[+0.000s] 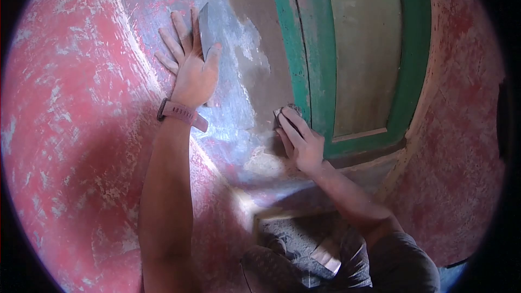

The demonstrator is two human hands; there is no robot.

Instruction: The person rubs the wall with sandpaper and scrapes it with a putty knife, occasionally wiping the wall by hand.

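Observation:
My left hand (194,76) lies against the wall, fingers spread, with a putty knife (204,30) tucked between thumb and forefinger. Its flat metal blade points upward, and its handle is mostly hidden under the palm. Lower and to the right, my right hand (301,141) presses a small dusty piece of sandpaper (278,118) to the wall beside the green frame. Fingers cover most of that piece. Around both hands the wall surface (239,87) is patchy, with grey-white areas and a smooth brown strip.
A green wooden frame (320,59) with a dull pane (366,49) stands at the right. Worn red wall (70,103) spreads over the left side, and more red wall (461,130) lies far right. Below, my legs and a dusty floor (304,233) show.

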